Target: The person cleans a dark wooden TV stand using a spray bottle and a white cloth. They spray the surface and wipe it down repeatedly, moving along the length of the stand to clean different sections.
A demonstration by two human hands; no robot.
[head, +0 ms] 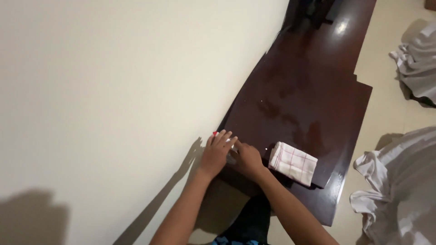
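From the head camera, a dark, glossy wooden table runs along a cream wall. Both hands meet at its near corner on the wall side. The left hand lies flat, fingers together, over a small white cloth with a trace of red at its far tip. The right hand presses its fingertips onto the same piece from the other side. Most of the cloth is hidden beneath them, so I cannot tell whether either hand is pinching it or only pressing down.

Just to the right, near the table's front edge, sits a folded white towel with thin red checks, apart from the hands.

As a judgement, neat work here calls for flat palms, edges lined up squarely, and the piece kept clear of the table's corner.

On the pale floor to the right lie crumpled white sheets, with another heap farther off.
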